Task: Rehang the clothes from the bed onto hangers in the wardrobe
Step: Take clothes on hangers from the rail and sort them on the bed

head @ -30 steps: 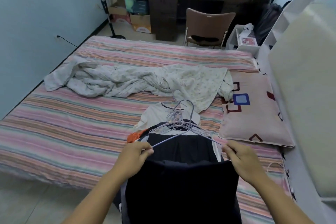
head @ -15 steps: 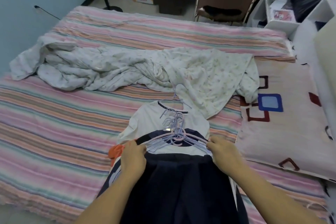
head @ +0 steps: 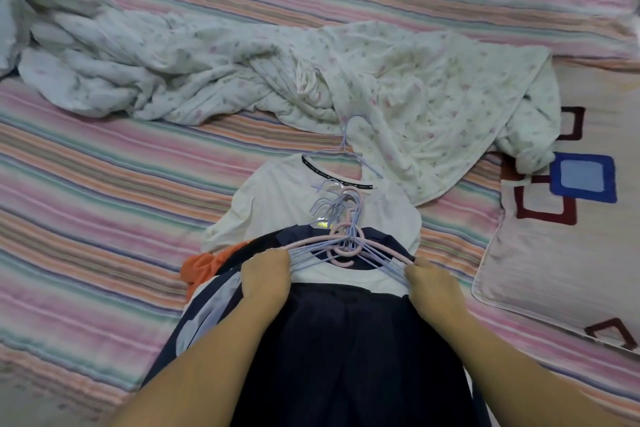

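On the near side of the striped bed, left hand and right hand each grip, fingers closed, an end of the bundled hangers atop a dark garment.

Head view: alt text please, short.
Two bare hands, left hand and right hand, grip the ends of a bundle of hangers lying on stacked clothes on a striped bed. A crumpled floral blanket lies beyond.

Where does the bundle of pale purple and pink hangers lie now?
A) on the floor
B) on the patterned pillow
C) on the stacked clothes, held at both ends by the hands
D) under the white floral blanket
C: the bundle of pale purple and pink hangers lies on the stacked clothes, with the left hand and right hand gripping its two ends.
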Demonstrator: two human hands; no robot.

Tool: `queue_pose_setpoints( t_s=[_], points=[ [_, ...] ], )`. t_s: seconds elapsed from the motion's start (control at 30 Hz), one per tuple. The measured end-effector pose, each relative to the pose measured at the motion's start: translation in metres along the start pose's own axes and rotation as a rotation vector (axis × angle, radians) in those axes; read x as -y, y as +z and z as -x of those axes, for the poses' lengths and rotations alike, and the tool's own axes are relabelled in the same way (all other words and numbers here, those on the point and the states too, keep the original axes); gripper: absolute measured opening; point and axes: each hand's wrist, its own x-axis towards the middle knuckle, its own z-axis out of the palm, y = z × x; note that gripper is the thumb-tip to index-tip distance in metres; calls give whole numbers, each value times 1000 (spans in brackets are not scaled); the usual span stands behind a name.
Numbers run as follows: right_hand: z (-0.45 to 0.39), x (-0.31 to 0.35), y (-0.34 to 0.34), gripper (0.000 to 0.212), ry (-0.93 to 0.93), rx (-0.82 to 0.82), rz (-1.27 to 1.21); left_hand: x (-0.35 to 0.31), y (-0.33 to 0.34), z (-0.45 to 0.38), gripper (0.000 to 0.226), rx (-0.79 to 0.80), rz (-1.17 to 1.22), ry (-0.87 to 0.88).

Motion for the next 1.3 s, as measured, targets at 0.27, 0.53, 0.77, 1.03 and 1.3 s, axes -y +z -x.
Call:
queue_pose_setpoints(
  t_s=[0.27, 0.53, 0.77, 1.03, 1.3],
  points=[
    [25, 13, -51, 23, -19, -149, -191, 7, -36, 28, 22, -84, 183, 102],
    [117, 78, -156, 24, -171, -51, -191, 25, -119, 133, 31, -26, 211, 340],
    [224, 152, -245, 25, -319, -48, -152, 102, -179, 255, 22, -51, 242, 249],
    [377, 281, -316, 28, -612, -149, -18, 247, -195, 439, 44, -186, 362, 72],
    [532, 435, -331, 39, -955, -175, 176, 398, -155, 650, 49, -223, 448, -230]
  ],
)
